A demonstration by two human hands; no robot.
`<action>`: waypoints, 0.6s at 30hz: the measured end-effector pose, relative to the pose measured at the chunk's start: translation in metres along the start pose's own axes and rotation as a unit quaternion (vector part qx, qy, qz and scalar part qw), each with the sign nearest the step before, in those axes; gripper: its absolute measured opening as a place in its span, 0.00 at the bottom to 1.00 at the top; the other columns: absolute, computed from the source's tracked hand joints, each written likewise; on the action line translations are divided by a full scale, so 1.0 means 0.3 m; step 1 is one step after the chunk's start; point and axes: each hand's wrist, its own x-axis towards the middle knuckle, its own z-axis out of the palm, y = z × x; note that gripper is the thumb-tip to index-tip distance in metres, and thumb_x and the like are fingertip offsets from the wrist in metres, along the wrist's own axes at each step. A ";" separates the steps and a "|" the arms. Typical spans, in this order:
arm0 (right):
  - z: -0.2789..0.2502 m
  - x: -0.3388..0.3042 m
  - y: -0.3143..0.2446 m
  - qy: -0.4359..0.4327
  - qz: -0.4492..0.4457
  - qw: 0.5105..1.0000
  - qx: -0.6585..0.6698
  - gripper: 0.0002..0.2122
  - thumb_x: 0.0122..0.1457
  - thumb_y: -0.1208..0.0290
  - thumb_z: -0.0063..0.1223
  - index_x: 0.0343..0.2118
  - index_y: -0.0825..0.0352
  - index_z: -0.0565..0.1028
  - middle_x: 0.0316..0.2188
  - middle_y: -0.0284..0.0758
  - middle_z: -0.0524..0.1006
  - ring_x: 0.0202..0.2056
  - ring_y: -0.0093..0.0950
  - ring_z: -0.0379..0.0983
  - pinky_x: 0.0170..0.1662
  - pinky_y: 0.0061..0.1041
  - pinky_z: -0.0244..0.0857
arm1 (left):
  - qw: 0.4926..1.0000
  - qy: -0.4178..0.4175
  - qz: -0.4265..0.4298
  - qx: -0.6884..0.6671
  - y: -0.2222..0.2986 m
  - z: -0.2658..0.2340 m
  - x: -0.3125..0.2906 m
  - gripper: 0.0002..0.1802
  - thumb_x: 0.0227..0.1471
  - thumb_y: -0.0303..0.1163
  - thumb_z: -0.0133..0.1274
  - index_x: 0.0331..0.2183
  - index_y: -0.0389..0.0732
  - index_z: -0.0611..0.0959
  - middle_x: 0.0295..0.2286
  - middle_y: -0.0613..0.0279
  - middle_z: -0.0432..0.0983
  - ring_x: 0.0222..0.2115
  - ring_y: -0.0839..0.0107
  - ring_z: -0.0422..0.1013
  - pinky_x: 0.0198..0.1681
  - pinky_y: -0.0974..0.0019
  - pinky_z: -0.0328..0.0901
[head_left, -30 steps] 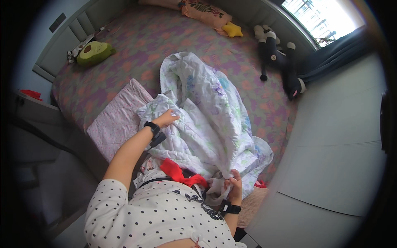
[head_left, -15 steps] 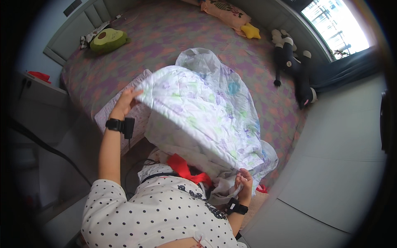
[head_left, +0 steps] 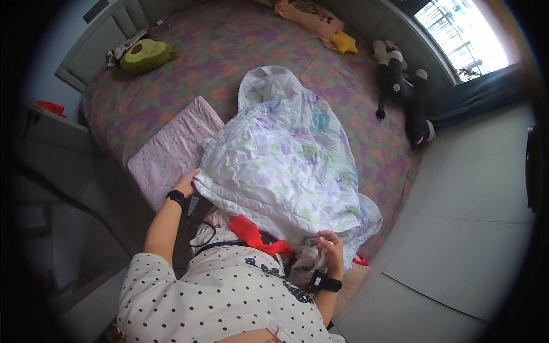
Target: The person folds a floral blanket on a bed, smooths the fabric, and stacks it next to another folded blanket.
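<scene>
A thin white quilt [head_left: 280, 154] with purple, green and blue flowers lies spread over the near part of the bed, its far end rumpled. My left hand [head_left: 187, 184] pinches its near left corner, low beside a folded pink quilt [head_left: 171, 146]. At the near right, my right hand [head_left: 330, 246] is closed on the quilt's edge. The near edge runs between both hands in front of my body. Below it, a red cloth strip [head_left: 257, 235] hangs at my waist, next to a bunched greyish cloth [head_left: 305, 263] near my right wrist.
The bed [head_left: 211, 63] has a patterned grey, purple and orange sheet. An avocado plush [head_left: 146, 55], a peach pillow [head_left: 309, 18], a yellow star cushion [head_left: 343, 42] and a dark plush toy [head_left: 394, 83] lie around its edges. A pale cabinet [head_left: 457, 228] borders the right side.
My left hand has come down and nearer with its corner of the quilt. The raised quilt now lies flatter, and more of the pink quilt shows. My right hand has shifted slightly left.
</scene>
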 end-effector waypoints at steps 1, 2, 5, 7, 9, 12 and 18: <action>-0.007 0.003 -0.017 0.014 -0.035 0.999 -0.018 0.09 0.45 0.77 0.51 0.31 0.72 0.71 0.17 0.31 0.70 0.15 0.16 0.62 0.17 0.13 0.54 | 1.000 0.004 0.015 0.012 0.037 0.053 -0.038 0.16 0.43 0.30 0.49 0.37 0.34 0.71 0.34 0.55 0.71 0.35 0.66 0.67 0.42 0.65 0.61; -0.015 0.002 -0.039 0.050 -0.062 0.996 -0.045 0.09 0.45 0.77 0.51 0.31 0.71 0.71 0.16 0.29 0.68 0.15 0.15 0.61 0.17 0.13 0.53 | 0.983 0.018 0.133 0.127 0.075 0.113 -0.086 0.14 0.43 0.30 0.50 0.35 0.33 0.73 0.31 0.59 0.71 0.33 0.69 0.67 0.38 0.69 0.62; -0.039 -0.021 -0.151 0.112 -0.161 0.980 -0.041 0.05 0.45 0.79 0.50 0.28 0.70 0.70 0.14 0.28 0.66 0.14 0.15 0.60 0.15 0.12 0.52 | 0.904 -0.092 0.337 0.246 0.180 0.336 -0.246 0.11 0.42 0.29 0.51 0.30 0.33 0.75 0.26 0.67 0.71 0.27 0.79 0.67 0.30 0.75 0.62; -0.028 -0.058 -0.237 0.124 -0.204 0.971 -0.012 0.05 0.45 0.80 0.50 0.27 0.70 0.70 0.14 0.29 0.66 0.14 0.16 0.60 0.15 0.12 0.51 | 0.887 -0.128 0.329 0.298 0.204 0.487 -0.365 0.10 0.42 0.28 0.51 0.30 0.34 0.75 0.26 0.67 0.71 0.26 0.80 0.66 0.29 0.76 0.62; 0.021 -0.098 -0.314 0.102 -0.217 0.971 -0.004 0.07 0.43 0.81 0.50 0.28 0.69 0.70 0.13 0.29 0.67 0.13 0.15 0.60 0.16 0.12 0.52 | 0.825 -0.249 0.359 0.358 0.179 0.629 -0.469 0.09 0.41 0.27 0.53 0.30 0.36 0.75 0.25 0.69 0.71 0.24 0.83 0.65 0.28 0.78 0.61; 0.173 -0.099 -0.356 0.044 -0.273 0.952 -0.130 0.13 0.42 0.83 0.51 0.34 0.69 0.70 0.19 0.29 0.69 0.19 0.15 0.63 0.20 0.14 0.56 | 0.750 -0.353 0.378 0.413 0.061 0.803 -0.560 0.08 0.39 0.26 0.56 0.22 0.38 0.71 0.20 0.75 0.59 0.22 0.86 0.56 0.23 0.79 0.54; 0.393 0.032 -0.253 -0.007 -0.420 0.826 -0.376 0.21 0.41 0.79 0.55 0.42 0.60 0.69 0.32 0.36 0.70 0.25 0.30 0.70 0.27 0.24 0.63 | 0.666 -0.438 0.326 0.508 -0.157 0.874 -0.598 0.09 0.43 0.29 0.53 0.21 0.38 0.70 0.22 0.70 0.61 0.25 0.82 0.57 0.29 0.77 0.54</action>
